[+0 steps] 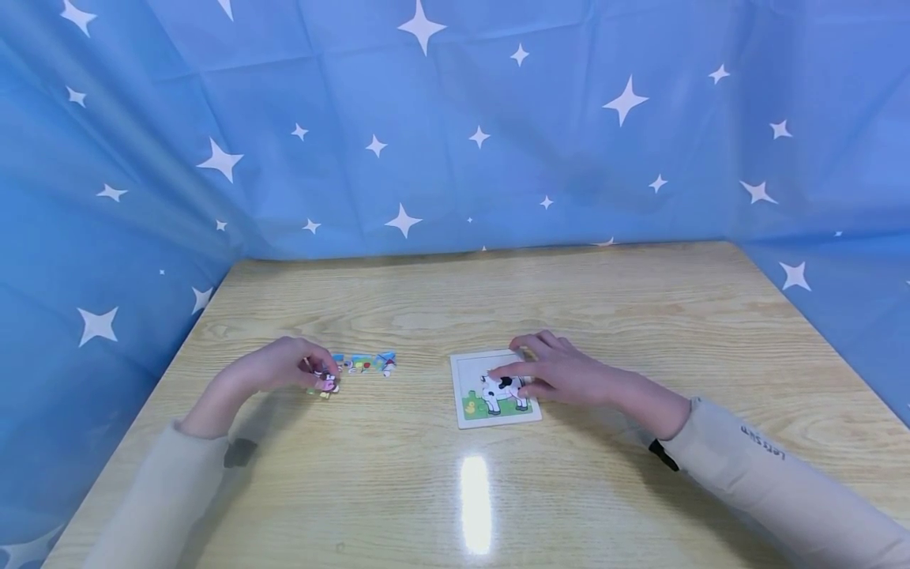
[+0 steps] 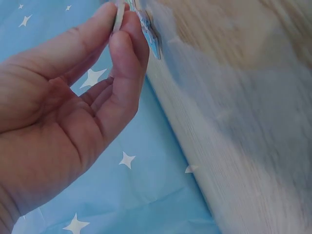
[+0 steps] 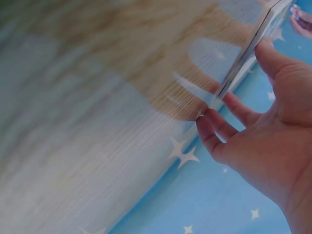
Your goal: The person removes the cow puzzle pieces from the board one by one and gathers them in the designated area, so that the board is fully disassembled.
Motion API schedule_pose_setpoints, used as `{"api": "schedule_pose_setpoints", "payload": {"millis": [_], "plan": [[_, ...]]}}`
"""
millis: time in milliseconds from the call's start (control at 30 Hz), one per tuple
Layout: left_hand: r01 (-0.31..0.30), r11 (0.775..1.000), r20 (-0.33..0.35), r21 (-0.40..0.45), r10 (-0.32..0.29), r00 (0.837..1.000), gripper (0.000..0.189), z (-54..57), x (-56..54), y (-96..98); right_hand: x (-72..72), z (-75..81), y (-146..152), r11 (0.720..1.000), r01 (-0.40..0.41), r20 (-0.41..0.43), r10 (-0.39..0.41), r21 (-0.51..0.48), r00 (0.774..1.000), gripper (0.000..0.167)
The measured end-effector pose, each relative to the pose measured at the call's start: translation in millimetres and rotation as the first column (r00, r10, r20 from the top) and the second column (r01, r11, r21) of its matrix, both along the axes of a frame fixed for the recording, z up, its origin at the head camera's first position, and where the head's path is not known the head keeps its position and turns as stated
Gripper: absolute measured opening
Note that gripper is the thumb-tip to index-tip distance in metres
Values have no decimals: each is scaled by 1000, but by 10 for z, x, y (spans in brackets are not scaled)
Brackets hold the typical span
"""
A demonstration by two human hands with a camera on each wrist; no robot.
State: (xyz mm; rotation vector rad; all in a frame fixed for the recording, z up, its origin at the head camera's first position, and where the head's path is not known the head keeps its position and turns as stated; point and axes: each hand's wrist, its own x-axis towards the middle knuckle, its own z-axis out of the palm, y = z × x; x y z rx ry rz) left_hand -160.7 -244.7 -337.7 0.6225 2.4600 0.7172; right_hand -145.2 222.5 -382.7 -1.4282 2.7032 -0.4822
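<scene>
The board (image 1: 472, 367) lies flat on the worktop (image 1: 398, 466), a bit right of the middle from where I stand, almost square and turned slightly. It has a thin off-white rim. Its upper part is plain and pale; below, a green strip runs along the bottom, with a white cow (image 1: 495, 393) patched in black standing across it and a small yellow duck (image 1: 470, 408) in the lower left corner.

The right hand (image 1: 562, 370) reaches over the board's right side with fingers spread and nothing gripped, a fingertip over the cow, hiding part of it. Seen from that wrist, the board shows edge-on as a thin slab, the thumb against it.

Off to the left, the left hand (image 1: 302, 363) pinches a piece (image 1: 329, 384) between thumb and fingers: pink, white and dark on its face, thin and pale along its edge. Just beside that hand, loose pieces (image 1: 362, 364) lie in a short row, mostly blue with touches of green, yellow and red.
</scene>
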Motion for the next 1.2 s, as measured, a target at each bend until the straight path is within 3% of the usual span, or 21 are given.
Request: {"api": "schedule_pose_setpoints", "payload": {"millis": [467,767,1200], "plan": [[-26,1000,33,-9,26,999,12,-40,-9,24,-1,-2,-1,1000,6,11,-6,0,1000,40],[-25,1000,-5,-8,25,1000,14,-54,-8,35,-8,-16,-9,1000,-15,-32,15,17,999,41],[-64,998,-23,4,64,998,16,-32,9,32,-8,-21,-13,1000,-1,-7,1,-3,1000,41]]}}
